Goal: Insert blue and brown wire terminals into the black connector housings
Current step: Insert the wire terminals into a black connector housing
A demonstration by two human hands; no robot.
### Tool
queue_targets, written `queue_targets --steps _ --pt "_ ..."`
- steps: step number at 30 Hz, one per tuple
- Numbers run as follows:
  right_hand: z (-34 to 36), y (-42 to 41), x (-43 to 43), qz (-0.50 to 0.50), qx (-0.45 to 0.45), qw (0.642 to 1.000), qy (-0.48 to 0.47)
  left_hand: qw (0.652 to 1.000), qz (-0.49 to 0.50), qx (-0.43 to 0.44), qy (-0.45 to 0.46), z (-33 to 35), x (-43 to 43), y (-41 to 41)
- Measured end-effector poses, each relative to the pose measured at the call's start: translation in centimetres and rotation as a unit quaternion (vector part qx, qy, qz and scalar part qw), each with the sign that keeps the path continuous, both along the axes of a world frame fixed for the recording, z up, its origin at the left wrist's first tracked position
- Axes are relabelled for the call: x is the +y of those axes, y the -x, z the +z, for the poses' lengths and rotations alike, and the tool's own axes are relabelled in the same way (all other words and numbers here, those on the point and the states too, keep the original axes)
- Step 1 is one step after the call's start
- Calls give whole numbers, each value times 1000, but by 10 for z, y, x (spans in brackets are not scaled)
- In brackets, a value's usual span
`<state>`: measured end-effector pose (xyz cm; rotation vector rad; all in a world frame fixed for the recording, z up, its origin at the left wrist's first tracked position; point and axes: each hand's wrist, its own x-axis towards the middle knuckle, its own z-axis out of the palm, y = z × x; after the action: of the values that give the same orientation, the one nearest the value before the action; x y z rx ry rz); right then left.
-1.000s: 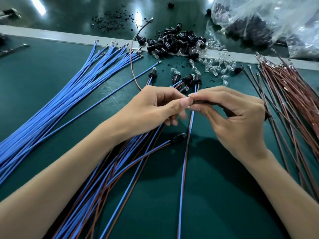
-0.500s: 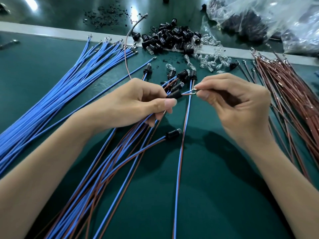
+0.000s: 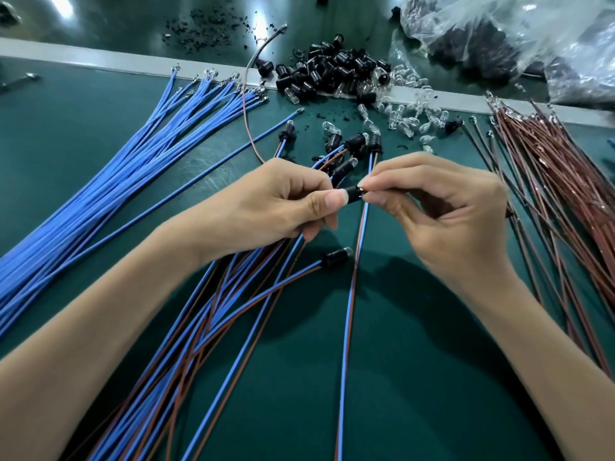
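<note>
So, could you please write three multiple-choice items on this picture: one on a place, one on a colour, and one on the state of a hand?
1. Where does the brown wire bundle lie?
A. on the person's left
B. on the person's right
C. inside a bag

2. What colour is the mat?
A. white
B. dark green
C. red

3. What does the left hand do?
A. lies flat on the mat
B. hangs idle
C. pinches a black housing

Answers:
1 B: the bundle fans out along the right edge.
2 B: green shows between all the wires.
3 C: its thumb and fingers close on the housing, while the right hand pinches a wire end at the housing's mouth.
</note>
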<state>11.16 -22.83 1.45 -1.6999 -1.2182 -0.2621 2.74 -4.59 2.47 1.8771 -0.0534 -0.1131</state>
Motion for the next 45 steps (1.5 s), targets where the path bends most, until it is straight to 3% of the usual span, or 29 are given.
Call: queue_targets --steps 13,19,24,37,42,45 --pt "0 -3 -5 -26 7 1000 -12 995 -1 24 93 0 -6 3" --pt "0 -1 -3 -24 63 997 -38 990 65 -55 108 -1 -13 4" --pt "-1 -2 -2 -21 86 995 -48 982 125 -139 15 -2 -19 4" --pt "-2 1 0 -22 92 995 -44 975 141 -169 15 -4 -21 5" --pt "-2 2 1 -5 96 994 -54 979 119 -160 42 -5 -18 4" --pt "-3 2 2 -10 105 993 -54 989 95 -107 29 -3 -14 2"
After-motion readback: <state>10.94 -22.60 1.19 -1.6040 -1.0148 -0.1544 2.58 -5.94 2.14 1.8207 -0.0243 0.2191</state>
